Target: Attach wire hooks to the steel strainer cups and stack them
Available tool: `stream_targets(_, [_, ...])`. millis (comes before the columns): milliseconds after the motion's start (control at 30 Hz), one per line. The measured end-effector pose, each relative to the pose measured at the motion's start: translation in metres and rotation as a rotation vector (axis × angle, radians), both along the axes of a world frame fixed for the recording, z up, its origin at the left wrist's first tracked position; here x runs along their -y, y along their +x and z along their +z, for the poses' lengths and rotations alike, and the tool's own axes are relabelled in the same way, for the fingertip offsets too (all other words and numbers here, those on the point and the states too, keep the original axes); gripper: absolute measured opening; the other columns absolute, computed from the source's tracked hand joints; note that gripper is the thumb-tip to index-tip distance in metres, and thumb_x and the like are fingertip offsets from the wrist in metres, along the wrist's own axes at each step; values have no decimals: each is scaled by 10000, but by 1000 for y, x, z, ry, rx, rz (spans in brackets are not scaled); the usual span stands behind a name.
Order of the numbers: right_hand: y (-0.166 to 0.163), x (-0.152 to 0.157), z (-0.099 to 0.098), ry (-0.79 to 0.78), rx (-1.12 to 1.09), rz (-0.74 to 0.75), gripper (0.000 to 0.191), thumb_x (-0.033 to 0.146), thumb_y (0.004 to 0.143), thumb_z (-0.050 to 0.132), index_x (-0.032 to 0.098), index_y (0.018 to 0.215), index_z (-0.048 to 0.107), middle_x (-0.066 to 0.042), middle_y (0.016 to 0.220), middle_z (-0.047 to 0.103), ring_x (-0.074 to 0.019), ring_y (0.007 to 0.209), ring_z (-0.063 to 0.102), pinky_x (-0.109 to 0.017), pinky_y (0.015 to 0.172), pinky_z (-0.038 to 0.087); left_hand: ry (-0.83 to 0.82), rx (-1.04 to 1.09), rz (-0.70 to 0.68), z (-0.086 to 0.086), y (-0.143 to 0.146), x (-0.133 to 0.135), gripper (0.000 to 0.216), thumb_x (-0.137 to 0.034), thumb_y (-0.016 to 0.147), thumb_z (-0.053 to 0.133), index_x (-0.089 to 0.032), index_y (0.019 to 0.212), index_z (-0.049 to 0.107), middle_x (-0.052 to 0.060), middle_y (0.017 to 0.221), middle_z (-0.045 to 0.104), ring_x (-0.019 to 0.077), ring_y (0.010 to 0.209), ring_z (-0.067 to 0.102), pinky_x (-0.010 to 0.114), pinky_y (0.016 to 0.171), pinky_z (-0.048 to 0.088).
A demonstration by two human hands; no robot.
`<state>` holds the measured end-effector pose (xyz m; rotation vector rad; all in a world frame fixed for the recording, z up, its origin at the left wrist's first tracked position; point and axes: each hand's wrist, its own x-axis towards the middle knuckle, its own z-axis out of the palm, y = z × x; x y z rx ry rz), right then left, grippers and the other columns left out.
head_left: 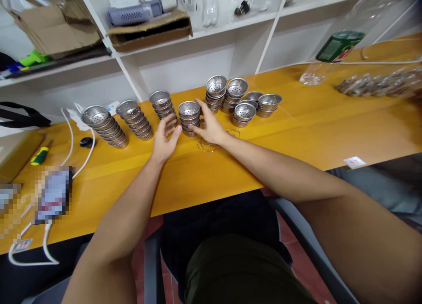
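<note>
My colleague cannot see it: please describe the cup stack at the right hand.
Below the white shelves, metal cups stand stacked on the yellow table. Count to the fourth stack from the left; only this one has the right hand curled at its side.

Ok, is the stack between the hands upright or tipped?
Upright: the stack stands on the table, its top cup mouth up.

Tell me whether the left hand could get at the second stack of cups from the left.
Probably yes: the left hand seems to hold nothing, and only bare tabletop shows between it and that stack of cups.
</note>
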<state>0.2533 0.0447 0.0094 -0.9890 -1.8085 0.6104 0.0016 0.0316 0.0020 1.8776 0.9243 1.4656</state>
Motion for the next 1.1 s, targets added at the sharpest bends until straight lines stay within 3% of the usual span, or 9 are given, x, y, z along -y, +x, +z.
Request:
stream_targets(100, [1,-19,8,3,85,-86,1157,410,1030,937,223,2006,344,-236,2044,433,-447,1926,434,-700,1600,373,-43,-76,43,5,-2,5,703,-854,1032,896,-242,1374,838,181,1469,860,302,1256,877,440,1059,769])
stream_targets(233, [-10,-45,19,-24,176,-145,1153,311,1031,937,173,1996,321,-271,2017,458,-413,1920,458,-630,1632,312,-84,-113,25,7,-3,7,522,-679,1007,936,-227,1255,858,155,1355,886,266,1129,868,406,996,754])
stream_targets(333, [-22,-57,22,-65,189,-168,1162,335,1057,891,159,2010,250,-266,2045,413,-386,1942,418,-613,1640,284,-114,-125,5,7,-4,7,480,-627,1003,928,-225,1253,850,154,1353,895,266,1122,873,413,1003,753])
stream_targets(467, [-23,-50,29,-34,193,-165,1209,497,1086,872,129,2023,203,-294,2037,389,-459,1951,358,-684,1636,271,-143,-138,0,7,-5,7,437,-577,1010,930,-224,1249,833,150,1338,904,272,1140,877,437,1041,763])
stream_targets(633, [23,-35,68,175,184,-230,1011,669,1144,787,300,1988,370,-179,1944,535,-509,1886,373,-807,1599,269,-146,-159,2,7,-6,5,370,-497,1017,926,-213,1235,836,150,1288,914,273,1106,871,427,997,761])
stream_targets(767, [81,-64,98,266,217,-344,809,676,1089,923,449,1808,631,-79,1799,688,-455,1772,435,-692,1573,339,-140,-175,14,6,-5,4,378,-490,1027,930,-206,1254,827,155,1315,900,269,1118,860,404,963,747])
stream_targets(933, [125,-115,104,119,628,-257,1198,476,741,1247,104,1736,695,-320,1715,704,-516,1533,664,-716,1334,545,-169,-191,-14,6,-5,5,349,-479,1030,934,-210,1227,830,144,1268,903,265,1081,855,408,953,747])
stream_targets(1000, [129,-123,104,33,737,-255,1186,342,651,1277,34,1658,731,-366,1614,743,-469,1392,750,-623,1204,615,-170,-188,-23,6,-5,6,339,-474,1026,939,-216,1221,834,139,1262,908,263,1075,857,410,958,748])
stream_targets(1100, [127,-123,105,33,746,-268,1053,259,713,1239,23,1613,748,-346,1609,731,-341,1245,795,-475,1058,628,-178,-191,-28,6,-6,7,350,-482,1020,942,-219,1224,834,131,1234,910,265,1076,864,413,964,749])
